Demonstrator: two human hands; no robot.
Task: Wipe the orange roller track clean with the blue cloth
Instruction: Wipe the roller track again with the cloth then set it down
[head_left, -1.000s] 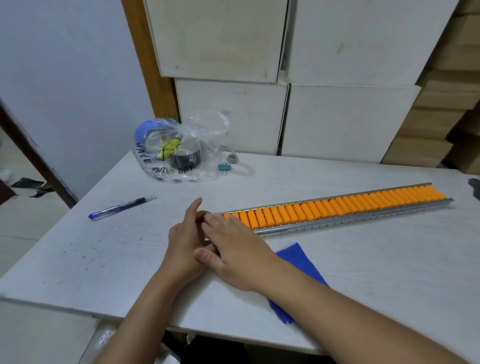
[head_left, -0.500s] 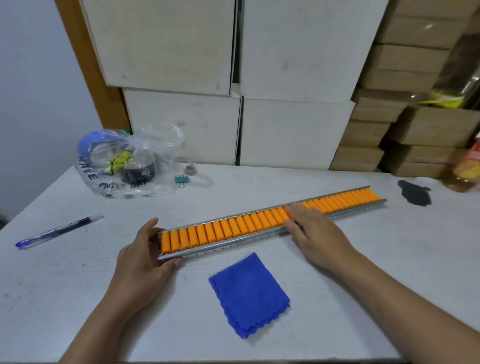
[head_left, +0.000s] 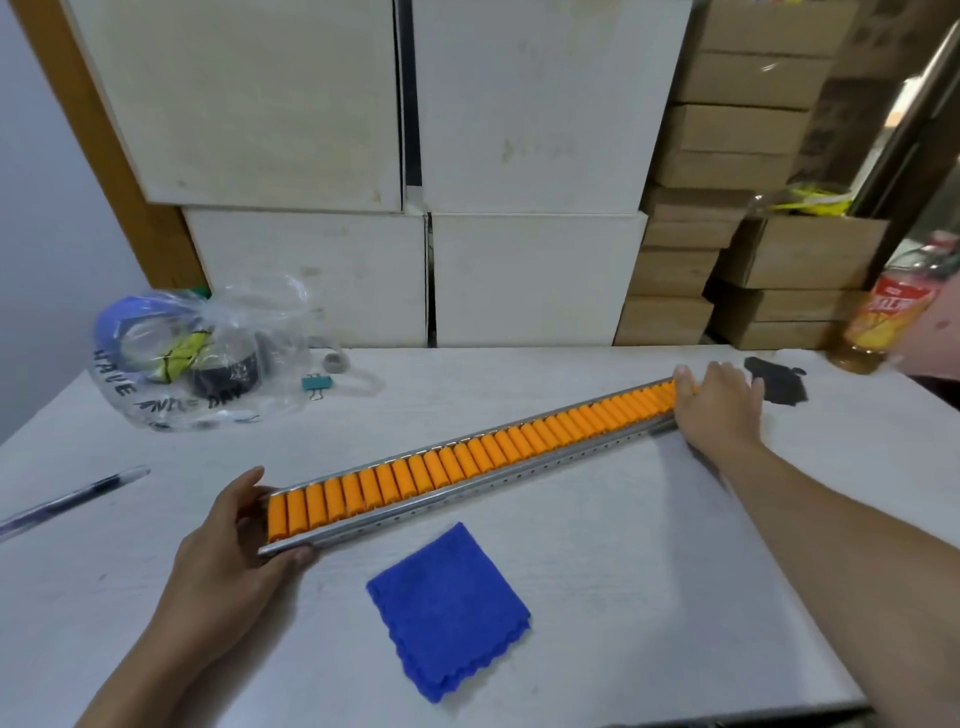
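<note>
Orange roller track (head_left: 470, 460) laid slantwise across white table (head_left: 597, 561), near end low at left, far end up at right, just short of a dark patch (head_left: 776, 382). Left hand (head_left: 236, 566) clasped round near end, thumb under the metal rail, fingers behind; right hand (head_left: 719, 410) laid over far end, fingers spread and curled on the rollers. Blue cloth (head_left: 449, 608) flat on table just before the track's near half, untouched by either hand; clear plastic bag (head_left: 192, 358), binder clip (head_left: 317, 384) and pen (head_left: 72, 501) off to the left, bottle (head_left: 883, 317) far right.
</note>
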